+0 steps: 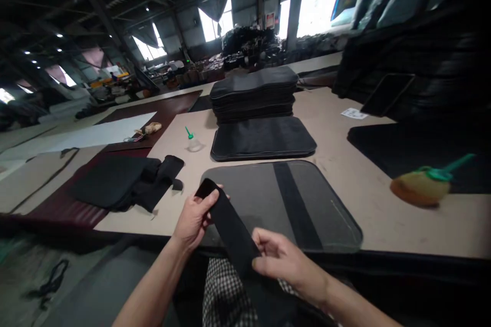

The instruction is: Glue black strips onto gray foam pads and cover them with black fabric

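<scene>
A long black strip of material [235, 229] hangs diagonally in front of me, its lower end dropping past the table edge. My left hand [194, 219] pinches the strip near its upper end, thumb on top and fingers beneath. Lower down, my right hand [282, 259] has its thumb and curled fingers closed at the strip's right edge. Under the strip lies a grey panel with rounded corners [253, 194]. A second dark band [297, 204] runs flat across that panel, right of its middle.
Behind the panel stand a low stack of black panels [264, 138] and a taller stack [253, 94]. Black pieces [115, 181] lie at left. A clear bottle with green nozzle [194, 144] and an amber one [420, 189] are on the table, with a phone [389, 93] at right.
</scene>
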Demonstrator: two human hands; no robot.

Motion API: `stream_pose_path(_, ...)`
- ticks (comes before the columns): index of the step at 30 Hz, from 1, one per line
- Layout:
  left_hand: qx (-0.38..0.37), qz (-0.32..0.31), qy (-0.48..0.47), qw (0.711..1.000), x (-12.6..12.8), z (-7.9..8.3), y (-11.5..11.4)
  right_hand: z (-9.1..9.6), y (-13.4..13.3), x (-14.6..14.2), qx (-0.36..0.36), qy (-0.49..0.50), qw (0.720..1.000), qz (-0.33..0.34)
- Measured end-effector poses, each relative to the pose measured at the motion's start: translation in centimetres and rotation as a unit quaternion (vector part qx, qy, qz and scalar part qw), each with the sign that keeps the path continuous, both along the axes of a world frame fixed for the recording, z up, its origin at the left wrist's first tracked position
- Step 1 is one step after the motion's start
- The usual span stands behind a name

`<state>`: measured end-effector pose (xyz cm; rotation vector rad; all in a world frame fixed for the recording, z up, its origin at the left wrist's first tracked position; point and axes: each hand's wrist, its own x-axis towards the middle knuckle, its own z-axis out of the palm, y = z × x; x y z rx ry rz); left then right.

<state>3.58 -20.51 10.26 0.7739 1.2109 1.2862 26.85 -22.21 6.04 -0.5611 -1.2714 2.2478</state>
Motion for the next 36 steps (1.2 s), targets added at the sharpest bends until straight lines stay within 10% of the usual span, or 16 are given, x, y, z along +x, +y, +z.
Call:
stream_pose_path(5,0.144,-0.152,0.026,0.978,0.5,0.1,-1.7,-0.8,-1.3,1.2,-0.026,0.076,0.996,0.023)
stream_pose_path(9,0.267,-0.404,0.100,0.869,2.3,2.8,-2.4,-0.3,-0.2,0.2,-0.002,0.118,0.991,0.059)
stream_pose_path(12,0.324,-0.476,0.161,0.802,3.5,4.5,-2.0,-0.6,0.3,-0.8,-0.036,0.163,0.980,0.111)
stream_pose_path(16,0.232,-0.424,0.150,0.862,3.6,4.0,-1.6,-0.8,0.0,-1.5,-0.101,0.128,0.983,0.090)
stream_pose_path(21,-0.003,-0.194,-0.008,0.981,2.5,0.5,-1.2,1.0,0.3,-0.9,-0.054,0.064,0.994,-0.072)
stream_pose_path(26,-0.089,-0.238,-0.110,0.961,1.4,-2.2,-0.5,1.5,2.0,-0.6,0.117,-0.166,0.968,-0.149)
stream_pose_path(36,-0.110,-0.214,0.225,0.944,-3.9,-4.9,6.1,-1.7,1.9,-1.8,0.180,-0.287,0.939,-0.063)
